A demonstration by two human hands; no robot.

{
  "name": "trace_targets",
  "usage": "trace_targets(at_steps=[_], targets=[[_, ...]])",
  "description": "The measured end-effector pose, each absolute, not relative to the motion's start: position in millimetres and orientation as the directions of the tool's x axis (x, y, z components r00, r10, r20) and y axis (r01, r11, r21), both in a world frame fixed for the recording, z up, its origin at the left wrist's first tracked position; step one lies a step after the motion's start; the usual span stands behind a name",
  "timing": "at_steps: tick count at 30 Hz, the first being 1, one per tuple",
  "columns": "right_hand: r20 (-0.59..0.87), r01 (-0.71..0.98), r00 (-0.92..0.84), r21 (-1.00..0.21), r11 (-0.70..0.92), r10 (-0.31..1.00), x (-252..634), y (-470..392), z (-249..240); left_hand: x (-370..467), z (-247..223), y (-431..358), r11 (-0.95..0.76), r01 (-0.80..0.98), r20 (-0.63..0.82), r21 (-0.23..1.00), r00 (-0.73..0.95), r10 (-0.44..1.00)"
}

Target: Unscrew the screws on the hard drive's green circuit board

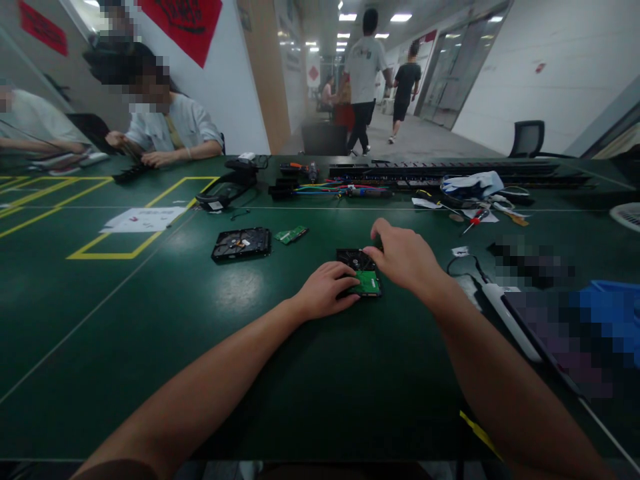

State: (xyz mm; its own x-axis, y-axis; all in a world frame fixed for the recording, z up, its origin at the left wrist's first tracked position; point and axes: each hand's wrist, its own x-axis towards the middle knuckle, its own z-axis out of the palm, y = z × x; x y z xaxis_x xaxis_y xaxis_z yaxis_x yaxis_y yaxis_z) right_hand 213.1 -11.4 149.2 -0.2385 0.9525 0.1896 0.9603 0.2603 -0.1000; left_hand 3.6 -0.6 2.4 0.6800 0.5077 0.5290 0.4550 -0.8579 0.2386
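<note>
A black hard drive [350, 257] with a green circuit board [369, 284] on its near half lies on the green table before me. My left hand [327, 291] holds the drive from its left side, fingers over the board and thumb along the near edge. Just over the drive's right side, my right hand [403, 253] has its fingers curled in. Whatever those fingers may pinch is hidden. To the left lies a second hard drive [242, 245], and beside it a loose green circuit board [292, 235].
Cables and tools [350, 191] lie across the table's far side. A red-handled screwdriver [475, 222] is at the right, near a white cloth bundle [473, 185]. White paper [143, 219] lies left within yellow tape. Two people sit across at left; others walk behind.
</note>
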Motion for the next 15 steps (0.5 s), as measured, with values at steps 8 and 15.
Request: trace_targets(at_steps=[8,15], targets=[[0.173,0.909,-0.344,-0.185,0.373,0.923,226,-6,145,3,3,0,-0.86,0.453,0.535,0.233,0.679,0.503],[0.197,0.87,-0.424,-0.185,0.458,0.884,224,-5,140,4,3,-1,-0.856,0.456,0.539,0.243,0.67,0.51]])
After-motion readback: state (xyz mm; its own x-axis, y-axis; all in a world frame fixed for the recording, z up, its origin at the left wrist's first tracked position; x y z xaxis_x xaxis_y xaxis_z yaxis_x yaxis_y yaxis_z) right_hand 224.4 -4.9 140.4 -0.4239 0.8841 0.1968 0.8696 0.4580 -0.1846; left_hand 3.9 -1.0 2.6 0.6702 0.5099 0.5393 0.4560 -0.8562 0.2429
